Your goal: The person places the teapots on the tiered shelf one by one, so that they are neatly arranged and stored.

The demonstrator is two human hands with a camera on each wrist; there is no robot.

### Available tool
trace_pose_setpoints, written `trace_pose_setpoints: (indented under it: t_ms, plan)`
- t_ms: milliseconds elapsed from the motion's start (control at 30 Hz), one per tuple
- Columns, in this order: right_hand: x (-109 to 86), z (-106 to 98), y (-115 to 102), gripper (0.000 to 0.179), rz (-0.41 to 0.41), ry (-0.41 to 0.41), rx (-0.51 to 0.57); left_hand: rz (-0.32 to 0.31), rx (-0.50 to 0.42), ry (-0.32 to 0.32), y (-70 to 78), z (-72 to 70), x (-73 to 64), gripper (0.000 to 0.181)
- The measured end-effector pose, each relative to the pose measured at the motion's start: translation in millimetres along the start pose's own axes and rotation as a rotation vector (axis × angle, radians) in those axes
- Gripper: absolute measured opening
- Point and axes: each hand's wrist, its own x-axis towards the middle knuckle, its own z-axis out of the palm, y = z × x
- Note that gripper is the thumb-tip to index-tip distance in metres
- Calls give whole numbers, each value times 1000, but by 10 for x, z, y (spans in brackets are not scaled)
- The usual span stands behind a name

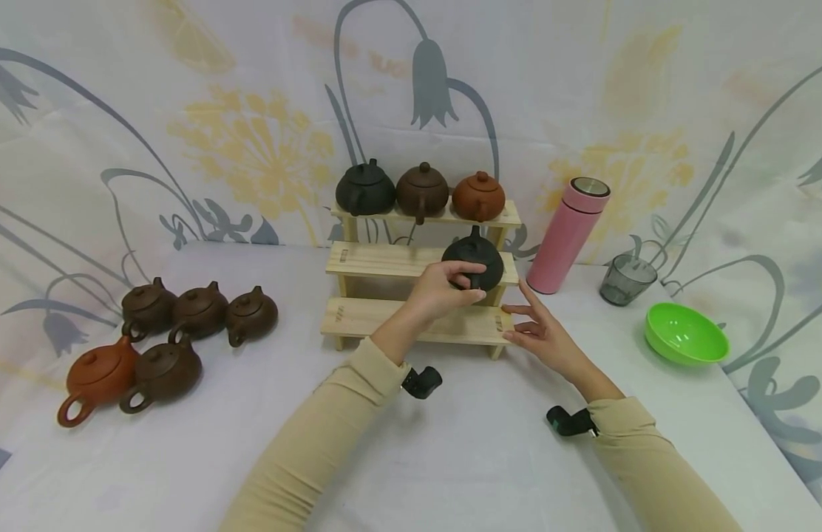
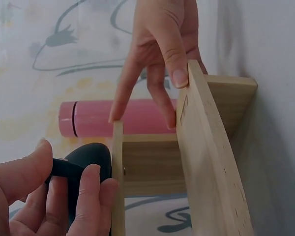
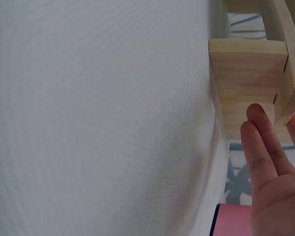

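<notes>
Black teapot [image 1: 486, 251]: in the head view we see it on or just over the right end of the middle board of the wooden rack [image 1: 384, 260]; our left hand [image 1: 444, 290] pinches its handle [image 1: 476, 281], our right hand [image 1: 542, 329] spreads at the rack's right edge. From the left wrist, thumb and fingers grip that handle; we judge the pot stiff, fairly light, breakable, best held there, kept level. From the right wrist we see straight fingers against the rack, no pot
</notes>
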Motion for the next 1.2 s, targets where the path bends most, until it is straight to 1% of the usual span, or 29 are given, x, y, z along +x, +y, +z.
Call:
trace_pose_setpoints:
  t_ms: [100,200,333,433,467,633,800,967,1033,1200]
  plan:
    - [3,4,-1,89,3,1,-8,7,7,-6,-9,1,-2,36]
    - [5,6,4,89,1,7,-17,27,2,-22,-31,-12,-7,36]
    - [12,9,16,88,2,6,-21,47,-83,-59,-70,-60,-44,37]
    - [15,12,15,88,13,4,-19,43,-158,-80,-106,-118,-83,38]
    - [16,14,11,88,16,4,-18,43,-166,-83,-119,-141,-97,39]
    - [11,14,-10,89,23,5,-18,52,-151,-86,-212,-272,-172,39]
    - [11,9,4,90,3,10,-26,68,-157,-76,-313,-413,-254,39]
    - [14,7,9,90,-5,11,-13,100,-153,-73,-393,-591,-382,40]
    - [13,9,11,90,-2,10,-14,118,-144,-62,-427,-672,-439,39]
    - [11,15,14,89,6,13,-22,118,-127,0,-524,-878,-572,39]
